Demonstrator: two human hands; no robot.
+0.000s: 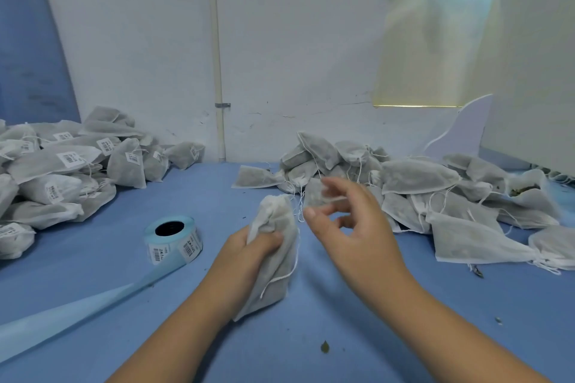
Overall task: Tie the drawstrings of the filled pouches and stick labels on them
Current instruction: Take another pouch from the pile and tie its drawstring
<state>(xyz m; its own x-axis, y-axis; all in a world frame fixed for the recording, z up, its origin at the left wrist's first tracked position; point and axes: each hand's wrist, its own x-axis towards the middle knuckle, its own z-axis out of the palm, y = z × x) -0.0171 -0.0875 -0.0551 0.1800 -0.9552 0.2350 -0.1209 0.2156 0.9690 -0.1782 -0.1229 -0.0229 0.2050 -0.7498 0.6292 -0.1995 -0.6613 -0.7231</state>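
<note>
A blue bench (93,261) runs up to a scuffed white wall, with heaps of pouches at either side. The left hand (249,250) has its fingers (270,238) closed round the upper half of a white gauze drawstring pouch filled with dark material (277,258), standing upright on the bench. Just beside them, the right hand (348,221) hovers half open — thumb and forefinger seem to pinch the thin white drawstring (300,211), though blur hides the contact. The pouch looks light, soft and slumping, so it is best held at the gathered neck. A roll of barcode labels (174,238) lies left of the fingers — labelled pouches (62,171) beyond it, unlabelled ones (420,190) to the right.
</note>
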